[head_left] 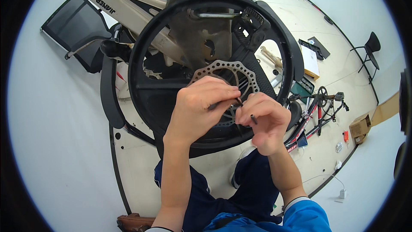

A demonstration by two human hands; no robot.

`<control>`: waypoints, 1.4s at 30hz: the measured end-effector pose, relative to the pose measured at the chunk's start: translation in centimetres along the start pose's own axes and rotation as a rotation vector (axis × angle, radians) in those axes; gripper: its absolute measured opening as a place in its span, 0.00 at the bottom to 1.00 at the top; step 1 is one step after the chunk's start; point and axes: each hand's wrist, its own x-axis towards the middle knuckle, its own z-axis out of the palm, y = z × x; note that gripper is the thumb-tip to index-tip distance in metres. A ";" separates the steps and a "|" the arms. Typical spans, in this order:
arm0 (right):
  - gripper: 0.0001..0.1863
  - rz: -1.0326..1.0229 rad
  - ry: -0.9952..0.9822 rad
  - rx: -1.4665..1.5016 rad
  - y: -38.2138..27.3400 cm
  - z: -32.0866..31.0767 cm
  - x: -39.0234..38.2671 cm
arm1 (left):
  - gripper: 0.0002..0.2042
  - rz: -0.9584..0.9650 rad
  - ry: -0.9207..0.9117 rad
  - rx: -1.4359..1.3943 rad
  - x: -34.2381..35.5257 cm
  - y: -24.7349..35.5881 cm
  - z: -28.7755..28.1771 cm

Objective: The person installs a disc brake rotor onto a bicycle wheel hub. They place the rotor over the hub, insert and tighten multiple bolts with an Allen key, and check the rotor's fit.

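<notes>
**Your two hands meet over the drilled brake disc [223, 65]**

Your left hand [197, 105], mid-frame, has its thumb and fingertips pressed together, pinching a thin dark piece [239, 102] right beside your other hand. Your right hand [269, 122], just right of centre, has its fingers curled in around a short dark rod [253, 119], one end of which pokes out by the palm. You cannot tell from here whether rod and piece are one item. The silver disc sits in the middle of the frame, partly hidden beneath your hands, inside the black wheel [134, 66]. A beige frame [128, 10] runs in from the upper left; a red-and-black bicycle [319, 120] lies at the right.
</notes>
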 end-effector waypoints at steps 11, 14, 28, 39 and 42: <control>0.22 -0.356 0.142 -0.855 -0.7 -0.4 -0.3 | 0.14 0.091 0.052 0.037 0.0 1.4 0.3; 0.20 -0.220 0.179 -0.682 -0.4 0.3 -1.0 | 0.14 0.074 0.063 0.058 -0.5 1.2 0.6; 0.18 -0.220 -0.120 -0.614 -0.9 -0.8 -0.7 | 0.16 0.079 -0.047 0.051 -0.7 1.1 -0.7; 0.16 0.008 0.340 -0.221 1.5 -0.8 -1.2 | 0.14 0.168 0.111 -0.027 0.8 -0.1 1.7; 0.13 0.001 0.371 -0.164 2.1 -0.9 -1.3 | 0.13 0.062 0.112 -0.104 0.8 0.1 1.7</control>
